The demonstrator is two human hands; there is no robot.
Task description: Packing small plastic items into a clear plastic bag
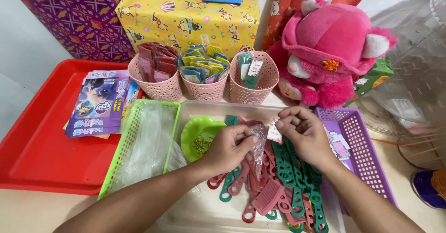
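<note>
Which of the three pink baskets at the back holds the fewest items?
The right-hand pink basket: only a few green packets stand in it, while the left basket and middle basket are crammed full.

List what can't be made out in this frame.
- Head view: what the clear plastic bag holds; glare and the left hand hide it.
- Small card at the right hand: design too small, partly covered by fingers.
- Green heart-shaped dish: tiny contents unclear.
- Combs: lower ends cut off by the bottom edge.
</note>
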